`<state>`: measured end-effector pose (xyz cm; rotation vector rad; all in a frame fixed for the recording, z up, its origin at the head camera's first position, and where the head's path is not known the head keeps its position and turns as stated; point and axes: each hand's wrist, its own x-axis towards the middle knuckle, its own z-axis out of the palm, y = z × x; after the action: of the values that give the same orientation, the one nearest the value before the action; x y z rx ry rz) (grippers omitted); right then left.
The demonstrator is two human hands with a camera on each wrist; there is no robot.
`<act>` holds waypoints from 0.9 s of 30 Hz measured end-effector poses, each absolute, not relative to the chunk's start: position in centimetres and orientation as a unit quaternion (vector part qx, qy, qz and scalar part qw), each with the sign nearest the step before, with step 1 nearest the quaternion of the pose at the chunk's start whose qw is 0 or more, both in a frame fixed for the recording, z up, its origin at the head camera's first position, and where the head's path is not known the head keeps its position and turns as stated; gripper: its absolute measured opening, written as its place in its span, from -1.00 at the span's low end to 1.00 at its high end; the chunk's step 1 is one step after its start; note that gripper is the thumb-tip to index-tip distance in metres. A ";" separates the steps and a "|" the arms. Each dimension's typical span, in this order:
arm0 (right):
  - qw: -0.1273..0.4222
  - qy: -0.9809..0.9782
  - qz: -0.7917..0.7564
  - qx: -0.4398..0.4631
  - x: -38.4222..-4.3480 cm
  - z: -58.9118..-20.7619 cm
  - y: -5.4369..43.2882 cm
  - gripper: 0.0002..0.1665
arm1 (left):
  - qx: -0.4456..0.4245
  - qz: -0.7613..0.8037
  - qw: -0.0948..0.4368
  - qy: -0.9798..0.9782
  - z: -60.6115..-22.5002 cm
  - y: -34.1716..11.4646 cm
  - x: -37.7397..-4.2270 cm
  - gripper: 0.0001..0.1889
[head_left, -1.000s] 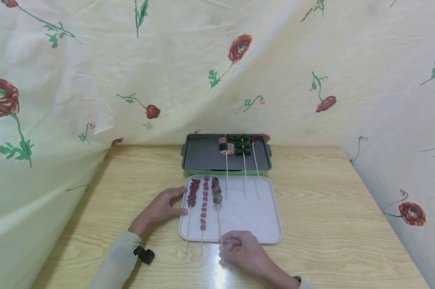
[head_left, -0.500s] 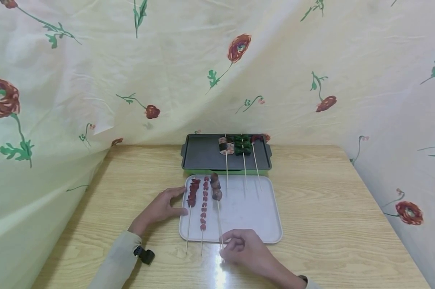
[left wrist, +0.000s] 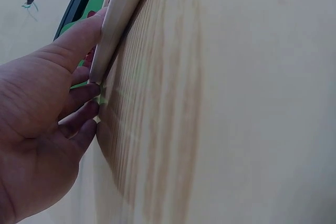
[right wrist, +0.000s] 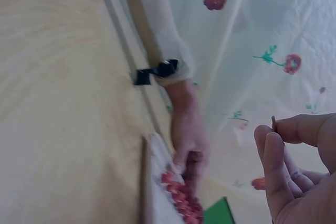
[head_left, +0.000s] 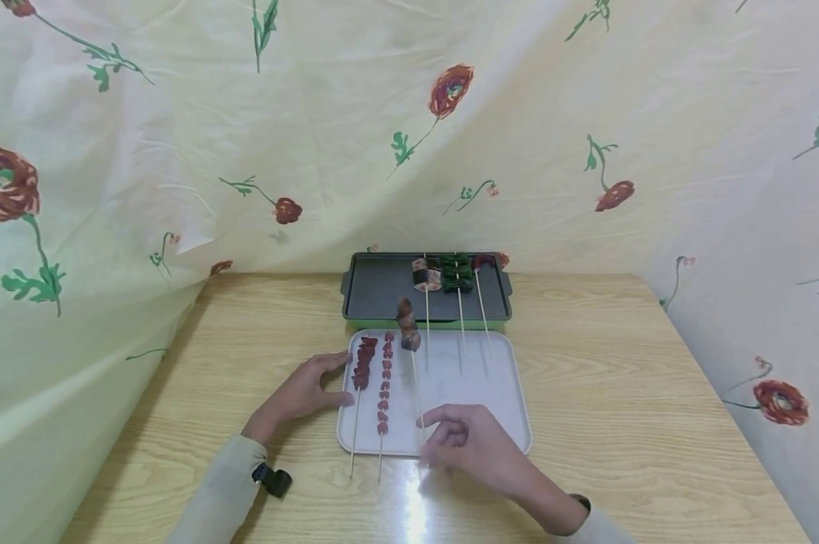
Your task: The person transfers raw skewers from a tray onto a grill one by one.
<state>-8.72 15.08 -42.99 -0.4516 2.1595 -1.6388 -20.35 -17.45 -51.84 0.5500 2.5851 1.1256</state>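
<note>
My right hand (head_left: 475,444) pinches the bare end of a skewer (head_left: 410,340) threaded with brown chunks. The stick slants over the white tray (head_left: 480,385), and its chunks reach over the front edge of the griddle (head_left: 382,291). In the right wrist view, the stick's end (right wrist: 273,123) shows between thumb and fingertips. My left hand (head_left: 305,391) rests at the tray's left edge, index finger and thumb spread apart; the left wrist view shows its fingers against the tray's rim (left wrist: 116,24). Beside it on the tray lie a dark red skewer (head_left: 363,363) and a skewer of small red pieces (head_left: 385,385).
On the griddle's right half lie a black-banded skewer (head_left: 426,275), a green skewer (head_left: 456,273) and a dark red curved one (head_left: 483,261), their sticks jutting over the tray. Flowered cloth (head_left: 355,136) hangs behind and beside the wooden table (head_left: 600,363).
My right hand has lifted the skewer of brown chunks and moved it forward, from the tray toward the griddle. My left hand has stayed at the tray's edge.
</note>
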 end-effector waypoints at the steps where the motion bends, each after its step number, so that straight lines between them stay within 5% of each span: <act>1: 0.192 0.772 -0.585 -0.159 -9.0 -42.7 15.1 -0.58 | 0.190 0.388 0.134 0.892 -51.9 -17.5 -20.4 -0.11; 27: 0.155 0.801 -0.557 -0.155 -16.2 -39.9 15.2 -0.54 | 0.178 0.378 0.137 0.898 -52.2 -17.6 -20.3 -0.11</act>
<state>-16.24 15.19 -39.89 -0.4430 2.2944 -1.5970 -20.32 -17.60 -52.16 0.5145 2.5987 1.0935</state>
